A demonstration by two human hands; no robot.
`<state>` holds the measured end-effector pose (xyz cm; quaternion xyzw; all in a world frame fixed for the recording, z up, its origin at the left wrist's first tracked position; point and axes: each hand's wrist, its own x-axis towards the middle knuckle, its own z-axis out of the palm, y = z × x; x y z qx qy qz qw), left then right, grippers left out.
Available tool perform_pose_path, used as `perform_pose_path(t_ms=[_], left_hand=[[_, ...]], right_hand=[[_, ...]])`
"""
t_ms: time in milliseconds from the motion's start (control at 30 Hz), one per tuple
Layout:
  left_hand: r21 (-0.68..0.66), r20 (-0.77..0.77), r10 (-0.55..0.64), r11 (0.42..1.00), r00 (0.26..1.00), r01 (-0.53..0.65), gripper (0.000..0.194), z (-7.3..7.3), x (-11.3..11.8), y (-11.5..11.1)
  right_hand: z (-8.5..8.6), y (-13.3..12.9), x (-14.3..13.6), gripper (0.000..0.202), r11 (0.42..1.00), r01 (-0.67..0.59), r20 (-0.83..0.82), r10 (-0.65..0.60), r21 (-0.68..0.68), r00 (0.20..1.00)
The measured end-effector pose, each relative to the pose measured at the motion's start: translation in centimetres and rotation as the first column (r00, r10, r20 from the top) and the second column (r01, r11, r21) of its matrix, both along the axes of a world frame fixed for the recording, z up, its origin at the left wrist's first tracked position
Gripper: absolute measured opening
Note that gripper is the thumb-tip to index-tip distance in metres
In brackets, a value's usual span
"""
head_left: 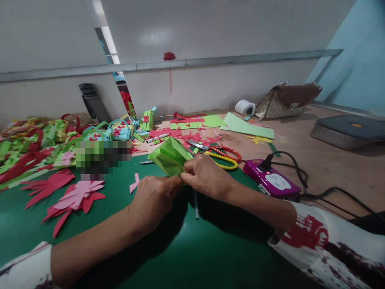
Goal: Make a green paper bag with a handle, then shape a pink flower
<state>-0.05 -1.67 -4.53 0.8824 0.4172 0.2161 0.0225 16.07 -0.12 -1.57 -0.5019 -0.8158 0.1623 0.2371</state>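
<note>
Left hand (155, 196), right hand (207, 176) pinch green paper (169, 152) | step: apparently end-folding | next: likely needs firm creasing

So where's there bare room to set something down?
The foreground's glossy green surface is bare between the left forearm and right forearm. Brown tabletop shows bare between the black cable and grey rounded case. The left is crowded with red and pink paper cutouts.

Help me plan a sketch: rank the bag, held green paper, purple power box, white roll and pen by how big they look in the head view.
1. Bag
2. Held green paper and purple power box: too alike to rank
3. White roll
4. Pen
</note>
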Motion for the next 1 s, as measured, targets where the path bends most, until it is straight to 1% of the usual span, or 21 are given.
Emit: perform_pose_path(t_ms=[167, 300, 433, 667, 800, 900, 1000], left_hand=[[-0.02, 0.007, 0.044, 0.999, 0.999, -0.044, 0.028, 0.3, 0.2, 0.1], [-0.025, -0.001, 0.072, 0.997, 0.997, -0.072, 0.026, 0.4, 0.3, 0.2], [-0.072, -0.007, 0.09, 0.993, 0.996, -0.09, 0.022, 0.5, 0.3, 0.1], [-0.102, -0.136, 0.146, 0.982, 0.98, -0.16, 0.021, 1.3, 0.3, 0.1], [-0.107, -0.177, 0.163, 0.977, 0.971, -0.183, 0.019, 1.4, 0.5, 0.2], [-0.108, -0.166, 0.173, 0.975, 0.971, -0.193, 0.02, 1.3, 0.6, 0.3], [-0.093, -0.133, 0.157, 0.981, 0.979, -0.17, 0.025, 1.2, 0.5, 0.4]], right_hand=[[-0.1, 0.0, -0.1, 0.033, 1.0, 0.021, -0.017, -0.02, 0.018, 1.0], [-0.2, -0.1, -0.3, 0.034, 0.999, 0.023, -0.02, -0.022, 0.039, 1.0], [-0.4, -0.1, -0.5, 0.034, 0.997, 0.04, -0.017, -0.039, 0.058, 0.999], [-0.6, 0.1, -0.6, 0.035, 0.998, 0.067, -0.026, -0.067, 0.02, 0.997], [-0.6, 0.1, -0.6, 0.035, 0.996, 0.09, -0.029, -0.09, 0.015, 0.996], [-0.5, 0.1, -0.6, 0.035, 0.995, 0.099, -0.036, -0.098, 0.027, 0.995], [-0.4, 0.0, -0.7, 0.035, 0.994, 0.1, -0.043, -0.098, 0.047, 0.994]])
